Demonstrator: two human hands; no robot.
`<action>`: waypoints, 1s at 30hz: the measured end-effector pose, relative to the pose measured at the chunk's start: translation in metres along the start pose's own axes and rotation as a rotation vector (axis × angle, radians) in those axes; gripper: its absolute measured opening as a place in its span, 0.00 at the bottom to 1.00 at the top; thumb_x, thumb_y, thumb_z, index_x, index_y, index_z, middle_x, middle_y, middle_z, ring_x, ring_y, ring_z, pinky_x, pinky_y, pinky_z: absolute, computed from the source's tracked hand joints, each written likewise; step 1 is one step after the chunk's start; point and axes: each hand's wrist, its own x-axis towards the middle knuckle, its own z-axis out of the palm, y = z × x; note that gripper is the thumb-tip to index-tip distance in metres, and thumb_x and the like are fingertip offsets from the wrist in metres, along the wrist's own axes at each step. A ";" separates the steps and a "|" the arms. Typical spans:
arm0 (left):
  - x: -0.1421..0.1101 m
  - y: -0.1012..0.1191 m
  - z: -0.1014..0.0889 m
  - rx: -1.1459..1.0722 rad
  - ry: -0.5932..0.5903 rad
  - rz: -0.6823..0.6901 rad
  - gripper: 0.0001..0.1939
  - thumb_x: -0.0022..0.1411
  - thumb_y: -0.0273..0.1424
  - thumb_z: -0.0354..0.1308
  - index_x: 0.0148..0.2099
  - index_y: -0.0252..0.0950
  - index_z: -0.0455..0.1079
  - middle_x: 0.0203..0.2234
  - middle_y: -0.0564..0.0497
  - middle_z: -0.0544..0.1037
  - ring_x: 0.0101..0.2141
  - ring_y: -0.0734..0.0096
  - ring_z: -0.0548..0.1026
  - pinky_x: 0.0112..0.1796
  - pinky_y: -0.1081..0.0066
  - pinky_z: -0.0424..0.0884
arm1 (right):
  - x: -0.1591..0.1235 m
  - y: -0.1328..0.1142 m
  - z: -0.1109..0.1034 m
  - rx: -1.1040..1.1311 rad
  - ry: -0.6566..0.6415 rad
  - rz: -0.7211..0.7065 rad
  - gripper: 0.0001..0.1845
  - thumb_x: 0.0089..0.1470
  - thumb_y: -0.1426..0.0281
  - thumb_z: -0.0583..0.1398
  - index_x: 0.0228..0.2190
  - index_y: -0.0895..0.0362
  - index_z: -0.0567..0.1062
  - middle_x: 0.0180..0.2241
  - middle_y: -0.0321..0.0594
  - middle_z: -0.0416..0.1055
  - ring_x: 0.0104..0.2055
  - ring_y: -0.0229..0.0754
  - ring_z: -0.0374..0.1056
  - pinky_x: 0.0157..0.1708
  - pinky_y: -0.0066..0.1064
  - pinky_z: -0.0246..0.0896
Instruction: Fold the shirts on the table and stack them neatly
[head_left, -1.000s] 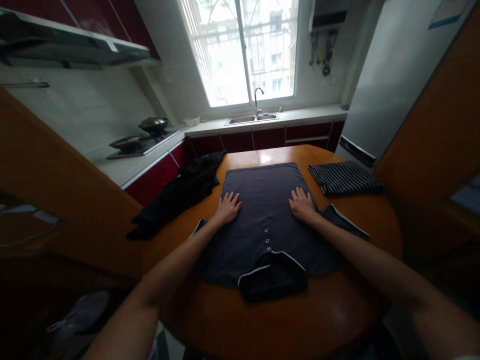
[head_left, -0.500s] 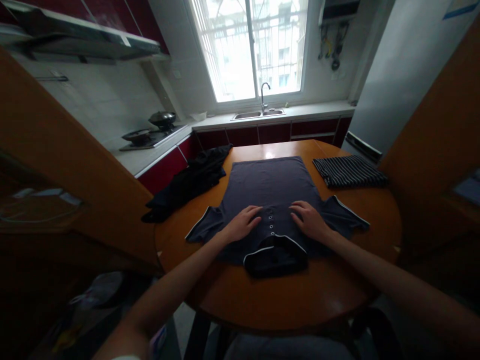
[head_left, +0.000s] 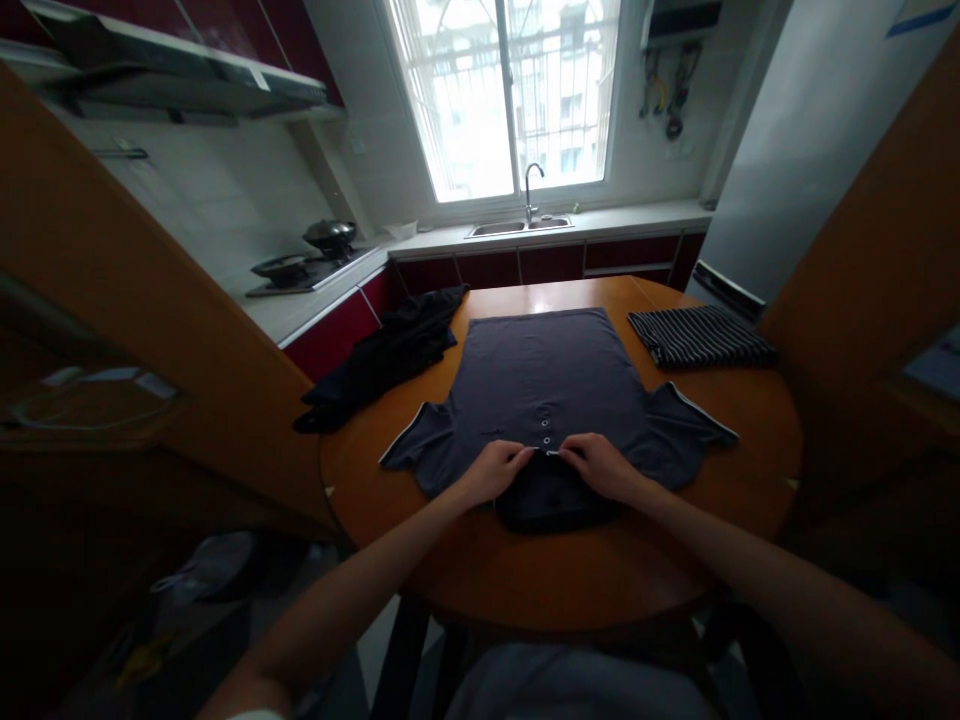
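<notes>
"How are the hands placed?"

"The left hand (head_left: 495, 470) comes in from near left, palm down, thumb and fingers pinched together on the white-edged collar (head_left: 555, 505) of the gray shirt (head_left: 551, 365). The right hand (head_left: 602, 468) mirrors it from near right, also clamped on that edge (their fingertips sit close, just short of meeting)."

"And the shirt?"

"Spread flat in the middle of the round table (head_left: 555, 590), collar at the near side, hem at the far side, one sleeve out each way."

"Any containers?"

"Far left, two pans (head_left: 279, 268) on the stove (head_left: 306, 277); then one white bowl (head_left: 403, 231) on the counter (head_left: 450, 241), and one sink (head_left: 526, 228) with two basins. I can't tell what any of them holds."

"Count the cloth."

"Left to right: one dark heap of clothing (head_left: 390, 345), the one shirt, with two ring-like buttons clear beyond the fingers, and one folded striped cloth (head_left: 701, 337)."
</notes>
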 end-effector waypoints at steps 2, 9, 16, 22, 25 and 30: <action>0.006 0.000 0.001 0.080 0.017 -0.054 0.28 0.71 0.46 0.46 0.24 0.35 0.68 0.16 0.56 0.64 0.20 0.74 0.61 0.25 0.72 0.54 | 0.002 0.000 0.003 -0.105 0.017 0.054 0.14 0.65 0.69 0.56 0.31 0.54 0.80 0.33 0.41 0.80 0.36 0.44 0.75 0.37 0.31 0.62; 0.002 0.011 0.015 0.461 0.151 -0.064 0.17 0.72 0.41 0.51 0.37 0.38 0.75 0.31 0.46 0.79 0.34 0.60 0.77 0.38 0.66 0.68 | -0.008 -0.006 0.016 -0.494 0.154 0.051 0.07 0.64 0.69 0.57 0.36 0.54 0.75 0.38 0.45 0.76 0.42 0.49 0.70 0.42 0.36 0.62; -0.010 0.010 0.016 0.373 0.349 0.188 0.12 0.73 0.33 0.51 0.53 0.39 0.71 0.48 0.45 0.76 0.50 0.59 0.73 0.53 0.59 0.69 | -0.011 -0.002 0.017 -0.399 0.211 0.015 0.08 0.62 0.72 0.57 0.41 0.55 0.75 0.44 0.46 0.73 0.48 0.50 0.67 0.48 0.40 0.62; -0.041 0.006 0.011 0.399 -0.029 0.402 0.29 0.75 0.38 0.47 0.74 0.40 0.50 0.70 0.43 0.59 0.69 0.59 0.56 0.66 0.53 0.52 | -0.026 0.005 0.014 -0.286 0.140 -0.232 0.20 0.66 0.71 0.51 0.55 0.55 0.73 0.60 0.47 0.68 0.63 0.48 0.62 0.62 0.43 0.58; -0.058 -0.002 0.005 0.481 -0.141 0.408 0.37 0.74 0.42 0.48 0.76 0.40 0.35 0.73 0.42 0.46 0.72 0.57 0.44 0.68 0.49 0.44 | -0.041 0.009 0.014 -0.360 0.017 -0.291 0.29 0.68 0.67 0.50 0.68 0.54 0.59 0.70 0.46 0.55 0.72 0.49 0.47 0.69 0.50 0.46; -0.076 -0.007 -0.012 0.506 -0.201 0.445 0.53 0.64 0.53 0.59 0.76 0.39 0.33 0.73 0.38 0.45 0.71 0.53 0.45 0.68 0.48 0.42 | -0.068 0.015 0.000 -0.424 -0.058 -0.314 0.40 0.65 0.59 0.57 0.71 0.56 0.49 0.72 0.49 0.45 0.74 0.51 0.38 0.70 0.55 0.40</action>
